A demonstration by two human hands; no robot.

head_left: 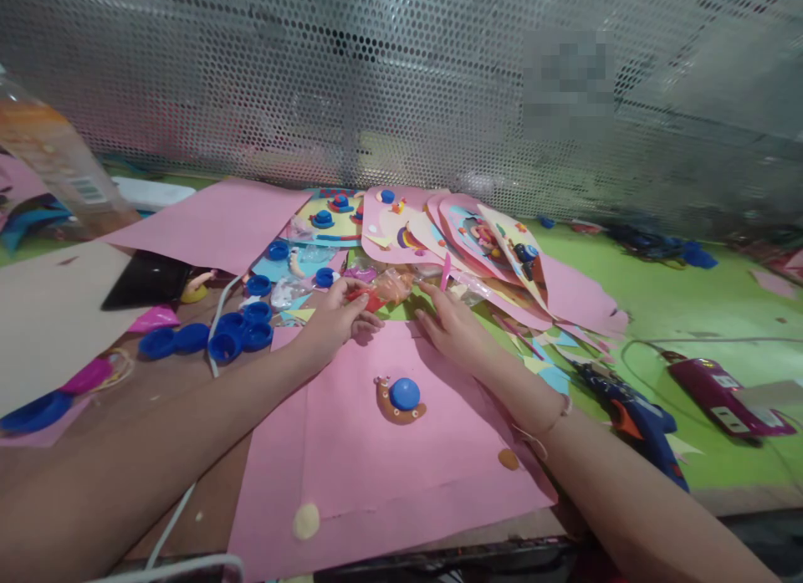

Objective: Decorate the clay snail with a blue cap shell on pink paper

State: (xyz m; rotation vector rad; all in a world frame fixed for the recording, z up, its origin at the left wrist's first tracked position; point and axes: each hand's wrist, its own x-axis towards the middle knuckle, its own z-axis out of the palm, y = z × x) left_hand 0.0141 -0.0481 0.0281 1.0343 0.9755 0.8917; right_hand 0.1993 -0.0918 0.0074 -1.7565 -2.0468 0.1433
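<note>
A brown clay snail (393, 406) with a blue cap (405, 394) as its shell lies on pink paper (351, 457). Beyond the paper's far edge, my left hand (342, 315) has its fingers bent at a red and clear plastic packet (376, 294); whether it grips the packet is unclear. My right hand (448, 324) rests with fingers apart near the packet's right side, below a pink stick (446, 272). A pale yellow disc (307, 521) and a brown disc (508, 458) lie on the paper.
Several blue caps (232, 336) and a white cable (217, 324) are at the left, with a bottle (56, 156) behind. Decorated paper sheets (407, 223) lean at the back. A blue glue gun (640, 424) and a magenta power strip (721, 395) lie at the right.
</note>
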